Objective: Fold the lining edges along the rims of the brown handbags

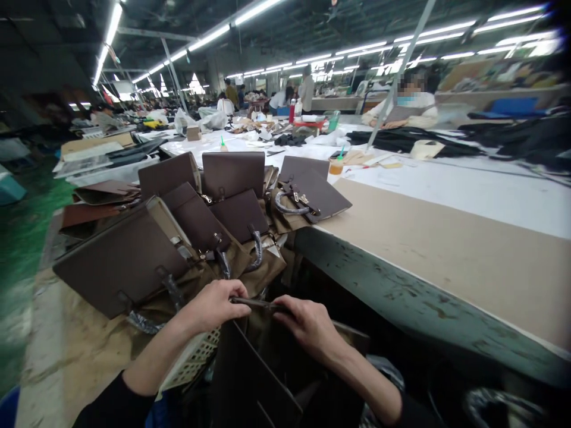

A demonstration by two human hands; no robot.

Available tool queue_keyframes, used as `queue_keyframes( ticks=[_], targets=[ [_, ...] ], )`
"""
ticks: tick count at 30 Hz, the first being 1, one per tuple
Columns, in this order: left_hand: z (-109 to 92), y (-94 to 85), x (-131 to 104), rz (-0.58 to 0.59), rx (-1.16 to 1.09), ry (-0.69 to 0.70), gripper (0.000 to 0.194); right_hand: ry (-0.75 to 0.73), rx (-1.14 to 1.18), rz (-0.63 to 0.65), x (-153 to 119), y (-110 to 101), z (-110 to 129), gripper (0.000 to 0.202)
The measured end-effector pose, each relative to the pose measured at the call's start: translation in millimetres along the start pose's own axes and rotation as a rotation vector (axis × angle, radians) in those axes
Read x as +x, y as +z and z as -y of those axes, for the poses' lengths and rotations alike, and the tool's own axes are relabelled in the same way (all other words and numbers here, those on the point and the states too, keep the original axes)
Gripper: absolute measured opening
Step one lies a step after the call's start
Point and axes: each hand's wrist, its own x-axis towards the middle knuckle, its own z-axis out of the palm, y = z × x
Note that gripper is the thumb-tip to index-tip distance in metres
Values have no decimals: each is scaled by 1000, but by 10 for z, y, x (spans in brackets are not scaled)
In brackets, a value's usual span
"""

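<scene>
My left hand (217,304) and my right hand (308,326) each pinch one end of a thin dark edge (256,303), which looks like the top edge of a dark brown bag. Below them the bag's dark panel (250,368) hangs over my lap, with much of it in shadow. Beyond my left hand, several dark brown handbags lie together on the bench, among them a large one (120,255) with plastic-wrapped handles. Another handbag (319,193) lies to the right of the pile, its wrapped handle and metal clasp showing.
A beige sheet (423,238) covers the table on the right, above its worn green side (401,291). By my left forearm is a cream plastic basket (196,359). A bottle with a green tip (336,164) stands behind the bags. A co-worker (405,107) sits across the table.
</scene>
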Motion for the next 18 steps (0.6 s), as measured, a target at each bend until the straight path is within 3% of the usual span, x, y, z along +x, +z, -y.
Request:
queue_keyframes(
  ticks=[4, 13, 18],
  targets=[
    [100, -15, -33, 16, -100, 17, 15, 6, 34, -9, -5, 0, 2, 19],
    [-18, -93, -122, 27, -107, 60, 19, 43, 0, 44, 79, -33, 20, 21],
    [10, -56, -132, -6, -52, 99, 20, 37, -7, 74, 107, -62, 10, 22]
  ],
)
